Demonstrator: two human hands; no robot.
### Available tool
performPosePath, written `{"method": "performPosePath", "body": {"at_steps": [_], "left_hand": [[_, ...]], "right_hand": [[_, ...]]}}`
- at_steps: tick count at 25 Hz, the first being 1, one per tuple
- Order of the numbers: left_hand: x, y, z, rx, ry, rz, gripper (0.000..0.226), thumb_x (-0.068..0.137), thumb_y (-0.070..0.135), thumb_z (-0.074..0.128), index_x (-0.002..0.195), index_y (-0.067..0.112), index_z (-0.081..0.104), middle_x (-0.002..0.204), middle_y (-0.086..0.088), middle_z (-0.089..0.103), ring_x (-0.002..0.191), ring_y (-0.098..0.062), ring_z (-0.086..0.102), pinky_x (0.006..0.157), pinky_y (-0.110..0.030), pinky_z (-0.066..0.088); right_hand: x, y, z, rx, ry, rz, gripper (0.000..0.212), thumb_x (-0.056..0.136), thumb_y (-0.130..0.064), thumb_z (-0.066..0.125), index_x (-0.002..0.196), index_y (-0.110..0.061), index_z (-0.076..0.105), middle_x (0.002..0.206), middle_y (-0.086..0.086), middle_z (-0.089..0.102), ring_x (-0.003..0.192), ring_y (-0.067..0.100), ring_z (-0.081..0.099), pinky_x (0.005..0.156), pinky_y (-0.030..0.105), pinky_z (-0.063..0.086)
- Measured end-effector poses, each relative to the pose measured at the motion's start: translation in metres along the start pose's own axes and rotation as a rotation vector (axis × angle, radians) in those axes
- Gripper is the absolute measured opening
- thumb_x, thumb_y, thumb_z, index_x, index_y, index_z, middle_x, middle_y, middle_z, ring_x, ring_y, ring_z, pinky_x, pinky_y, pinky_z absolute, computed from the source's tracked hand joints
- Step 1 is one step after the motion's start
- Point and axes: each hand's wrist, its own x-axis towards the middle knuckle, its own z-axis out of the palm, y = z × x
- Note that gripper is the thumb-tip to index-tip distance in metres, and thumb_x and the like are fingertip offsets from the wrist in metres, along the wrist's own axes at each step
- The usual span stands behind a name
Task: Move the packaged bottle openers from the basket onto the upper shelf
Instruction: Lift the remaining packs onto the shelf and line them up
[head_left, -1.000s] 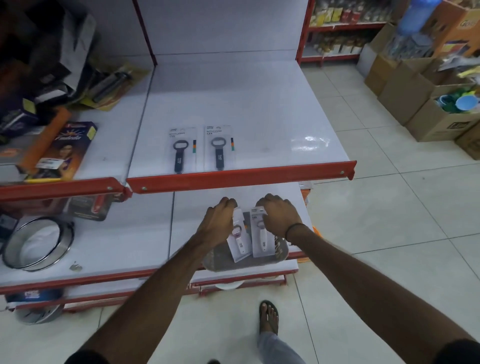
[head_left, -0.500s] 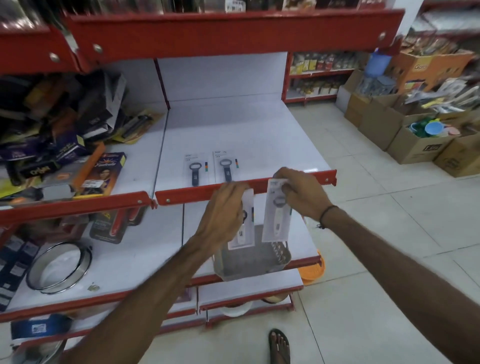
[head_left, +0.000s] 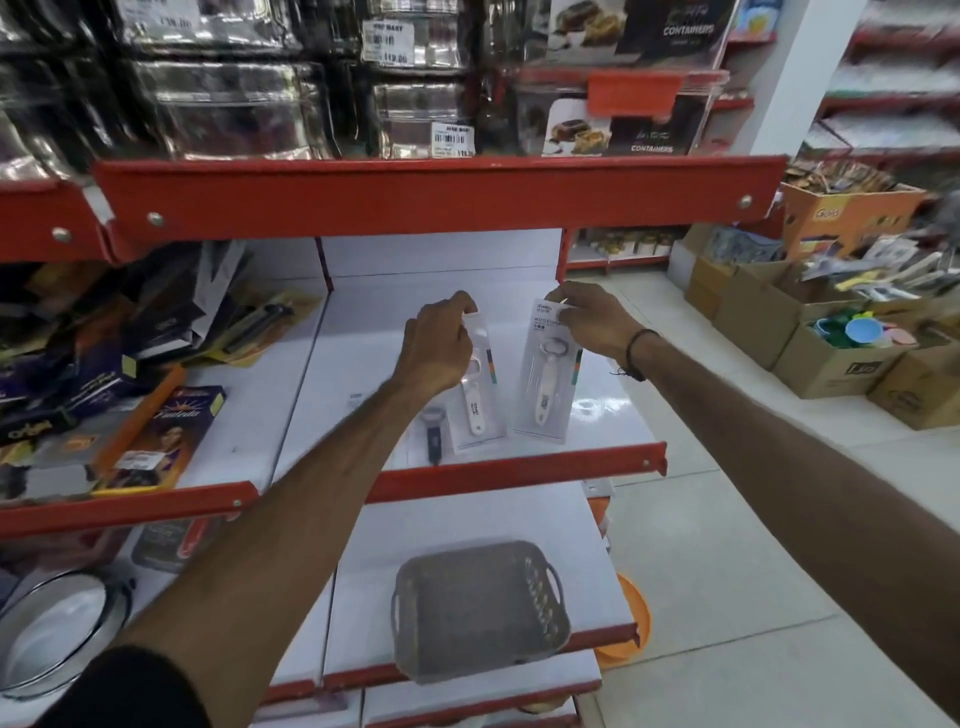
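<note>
While pinched at top | each opener pack hangs below grip

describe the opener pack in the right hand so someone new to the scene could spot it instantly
Find the white shelf with a red front lip, one level above the grey basket. Over its right half, the right hand pinches the top of a clear pack holding a white bottle opener. Unlike the left hand's similar pack, its printed header is readable and unhidden.
</note>
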Motion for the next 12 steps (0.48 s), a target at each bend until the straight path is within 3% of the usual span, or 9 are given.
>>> {"method": "performPosePath", "body": {"at_steps": [2, 6, 9, 12], "left_hand": [[0.015, -0.006, 0.014, -0.001, -0.040, -0.057, 0.033, 0.095, -0.003, 0.039, 0.117, 0.007, 0.060, 0.114, -0.022, 0.070, 0.102, -0.039, 0.065, 0.097, -0.051, 0.053], [0.021, -0.026, 0.048, 0.016, -0.248, -0.160, 0.032, 0.097, 0.002, 0.037, 0.116, 0.013, 0.060, 0.118, -0.018, 0.071, 0.107, -0.036, 0.063, 0.108, -0.051, 0.043], [0.024, -0.035, 0.059, 0.009, -0.287, -0.147, 0.030, 0.098, 0.005, 0.037, 0.114, 0.015, 0.060, 0.115, -0.013, 0.072, 0.107, -0.033, 0.063, 0.109, -0.048, 0.037], [0.027, -0.040, 0.058, 0.083, -0.358, -0.111, 0.038, 0.101, 0.015, 0.037, 0.132, 0.022, 0.059, 0.139, -0.008, 0.061, 0.130, -0.030, 0.052, 0.111, -0.046, 0.026]], "right_hand": [[0.023, 0.008, 0.006, -0.106, -0.054, 0.020, 0.033, 0.091, -0.007, 0.044, 0.109, -0.023, 0.067, 0.121, 0.011, 0.066, 0.095, 0.025, 0.057, 0.071, 0.025, 0.041], [0.043, 0.038, 0.032, -0.329, -0.319, 0.007, 0.040, 0.095, 0.000, 0.041, 0.126, -0.010, 0.063, 0.135, 0.014, 0.060, 0.117, 0.030, 0.056, 0.082, 0.028, 0.041], [0.044, 0.046, 0.040, -0.289, -0.365, 0.001, 0.041, 0.096, -0.004, 0.041, 0.128, -0.014, 0.063, 0.137, 0.010, 0.061, 0.114, 0.024, 0.056, 0.086, 0.029, 0.041], [0.042, 0.046, 0.039, -0.535, -0.399, -0.030, 0.051, 0.096, -0.016, 0.043, 0.146, -0.025, 0.045, 0.151, 0.005, 0.047, 0.134, 0.028, 0.047, 0.104, 0.036, 0.041]]}}
